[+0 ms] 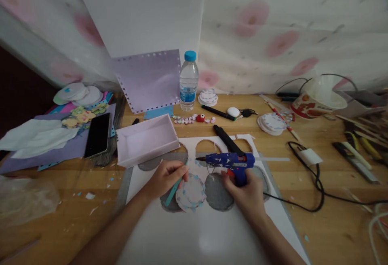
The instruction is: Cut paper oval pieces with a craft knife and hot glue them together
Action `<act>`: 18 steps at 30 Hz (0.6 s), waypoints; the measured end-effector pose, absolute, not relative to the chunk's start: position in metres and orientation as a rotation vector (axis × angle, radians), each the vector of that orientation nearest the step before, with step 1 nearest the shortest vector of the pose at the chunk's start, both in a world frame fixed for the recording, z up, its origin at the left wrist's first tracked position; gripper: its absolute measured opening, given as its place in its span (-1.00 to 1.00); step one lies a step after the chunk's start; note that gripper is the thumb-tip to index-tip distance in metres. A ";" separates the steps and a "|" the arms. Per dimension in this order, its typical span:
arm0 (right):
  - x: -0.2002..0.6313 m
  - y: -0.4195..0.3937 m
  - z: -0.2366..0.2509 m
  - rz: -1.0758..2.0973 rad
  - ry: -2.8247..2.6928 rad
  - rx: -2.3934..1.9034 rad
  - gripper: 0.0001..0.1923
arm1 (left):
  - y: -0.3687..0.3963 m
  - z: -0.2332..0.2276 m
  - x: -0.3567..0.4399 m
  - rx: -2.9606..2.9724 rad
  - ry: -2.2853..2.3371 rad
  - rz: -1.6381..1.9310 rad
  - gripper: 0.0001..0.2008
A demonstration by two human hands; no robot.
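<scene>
A blue glue gun (232,162) is held in the grip of the right hand (245,194), nozzle aimed left. A teal stick (173,191) is pinched by the left hand (166,176) beside the paper disc (190,194) on the white sheet (197,236). The nozzle should be kept low and the trigger squeezed gently, fingers held clear of hot glue.

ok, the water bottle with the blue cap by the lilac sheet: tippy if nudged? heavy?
The water bottle stands upright, tall on a narrow base, so a push near the cap would probably tip it. On its side, the round body would likely roll. Its water level is hard to read, so weight is uncertain. The thin clear plastic probably flexes under a firm grip.
</scene>
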State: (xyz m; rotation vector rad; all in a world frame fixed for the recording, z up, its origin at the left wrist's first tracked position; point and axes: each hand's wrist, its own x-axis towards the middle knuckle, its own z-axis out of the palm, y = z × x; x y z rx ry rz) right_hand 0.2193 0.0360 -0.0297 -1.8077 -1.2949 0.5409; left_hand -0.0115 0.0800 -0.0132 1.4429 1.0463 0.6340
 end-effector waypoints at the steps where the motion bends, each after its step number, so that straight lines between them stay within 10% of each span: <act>1: 0.219 0.036 -0.030 0.532 -1.305 -1.820 -0.69 | 0.080 -0.012 -0.011 1.436 1.047 0.619 -0.59; 18: 0.217 0.032 -0.033 0.423 -1.422 -1.851 -0.74 | 0.081 -0.012 -0.008 1.462 1.029 0.604 -0.62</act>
